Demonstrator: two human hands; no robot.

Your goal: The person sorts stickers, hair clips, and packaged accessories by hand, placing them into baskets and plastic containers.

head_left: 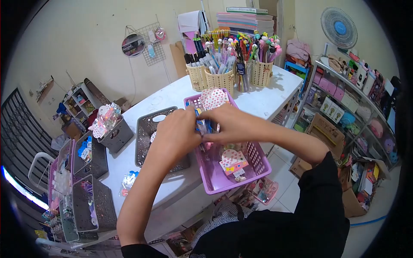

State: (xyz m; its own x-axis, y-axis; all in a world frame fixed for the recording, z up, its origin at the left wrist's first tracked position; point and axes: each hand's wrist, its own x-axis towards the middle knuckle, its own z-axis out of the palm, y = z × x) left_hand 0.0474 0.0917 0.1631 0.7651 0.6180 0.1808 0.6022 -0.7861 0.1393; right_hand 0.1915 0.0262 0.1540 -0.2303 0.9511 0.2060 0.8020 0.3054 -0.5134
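Both hands meet above a purple basket (214, 189). My left hand (176, 129) has its fingers curled at a small clear packet with blue in it (204, 125). From the right side, my right hand (226, 124) pinches the same packet between thumb and fingers. Below them, the purple basket holds a pink and white heart-patterned packet (233, 162) and a heart-patterned card (214, 99) at its far end. Left of it, a grey basket (142, 150) is partly hidden behind my left hand and forearm.
Beige baskets of pens (220, 81) stand at the table's far end. More grey baskets (118, 136) line the left side. A clear packet (128, 182) lies by my left forearm. Shelves (344, 86) and cardboard boxes (322, 133) stand at the right.
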